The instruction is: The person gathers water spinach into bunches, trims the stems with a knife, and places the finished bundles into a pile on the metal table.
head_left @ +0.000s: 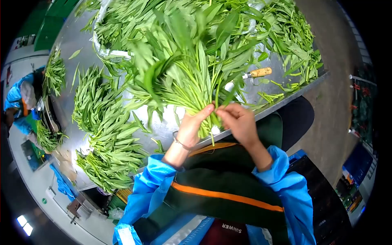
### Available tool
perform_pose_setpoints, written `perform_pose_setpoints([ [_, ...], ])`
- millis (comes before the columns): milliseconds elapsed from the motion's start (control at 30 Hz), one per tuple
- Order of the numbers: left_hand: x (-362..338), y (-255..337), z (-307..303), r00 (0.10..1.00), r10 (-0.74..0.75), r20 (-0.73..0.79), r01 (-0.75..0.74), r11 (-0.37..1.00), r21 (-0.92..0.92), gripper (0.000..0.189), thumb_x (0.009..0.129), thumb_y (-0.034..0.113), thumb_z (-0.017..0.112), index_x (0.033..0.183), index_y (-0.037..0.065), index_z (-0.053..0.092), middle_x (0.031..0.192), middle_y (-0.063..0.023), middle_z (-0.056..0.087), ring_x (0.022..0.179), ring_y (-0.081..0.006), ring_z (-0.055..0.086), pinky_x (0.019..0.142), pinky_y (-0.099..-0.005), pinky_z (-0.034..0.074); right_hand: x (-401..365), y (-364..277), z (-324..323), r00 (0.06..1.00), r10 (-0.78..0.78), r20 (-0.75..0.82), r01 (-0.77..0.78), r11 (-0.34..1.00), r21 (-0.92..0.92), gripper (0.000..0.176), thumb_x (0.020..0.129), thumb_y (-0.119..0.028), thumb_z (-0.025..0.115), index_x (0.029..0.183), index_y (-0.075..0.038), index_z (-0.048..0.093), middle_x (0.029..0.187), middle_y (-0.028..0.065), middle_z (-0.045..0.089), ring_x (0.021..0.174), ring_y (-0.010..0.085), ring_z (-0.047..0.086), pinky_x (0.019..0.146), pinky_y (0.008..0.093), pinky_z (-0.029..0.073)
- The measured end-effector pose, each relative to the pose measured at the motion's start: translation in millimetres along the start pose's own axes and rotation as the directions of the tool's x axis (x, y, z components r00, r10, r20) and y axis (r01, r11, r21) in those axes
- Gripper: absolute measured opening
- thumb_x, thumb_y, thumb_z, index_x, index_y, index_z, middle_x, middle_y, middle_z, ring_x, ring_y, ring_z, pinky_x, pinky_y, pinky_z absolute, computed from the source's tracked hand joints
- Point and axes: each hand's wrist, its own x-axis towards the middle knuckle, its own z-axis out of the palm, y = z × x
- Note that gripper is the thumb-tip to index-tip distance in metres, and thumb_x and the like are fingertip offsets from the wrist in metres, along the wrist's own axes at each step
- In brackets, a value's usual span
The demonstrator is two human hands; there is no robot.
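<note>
My left hand point(192, 126) is wrapped round the stems of a large bunch of leafy greens point(188, 81), whose leaves fan out over the metal table. Beside it on the right, my right hand point(240, 122) pinches a green stem at the edge of the bunch with thumb and forefinger. Some leaves of the bunch are blurred. A wooden-handled tool point(259, 72) lies on the table just beyond my right hand, its far end partly covered by leaves.
Bundled greens point(108, 130) lie on the metal table point(67, 106) at the left. More loose greens point(292, 49) are heaped at the back and right, up to the raised table edge. A person in blue sleeves point(20, 98) is at the far left.
</note>
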Motion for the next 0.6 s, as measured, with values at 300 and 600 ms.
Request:
perform_pose_setpoints([
  [300, 13, 25, 25, 0.999, -0.023, -0.035, 0.006, 0.907, -0.420, 0.019, 0.083, 0.011, 0.063, 0.097, 0.000, 0.057, 0.082, -0.0079, 0.061, 0.073, -0.0197, 0.060, 0.063, -0.0297, 0.051, -46, 5, -13, 0.940, -0.032, -0.339, 0.163, 0.917, 0.365, 0.036, 0.093, -0.015, 0.043, 0.123, 0.005, 0.040, 0.111, 0.0167, 0.051, 0.096, 0.0217, 0.052, 0.089, 0.0341, 0.041],
  [600, -9, -23, 49, 0.995, 0.040, 0.095, -0.020, 0.979, -0.201, 0.022, 0.076, 0.006, 0.066, 0.095, 0.001, 0.057, 0.086, -0.0034, 0.060, 0.073, -0.0117, 0.056, 0.064, -0.0257, 0.047, -20, -18, 21, 0.780, -0.625, 0.029, 0.435, 0.508, -0.744, 0.079, 0.079, -0.030, 0.058, 0.135, 0.009, 0.017, 0.136, 0.0325, 0.019, 0.126, 0.0467, 0.020, 0.103, 0.0517, 0.013],
])
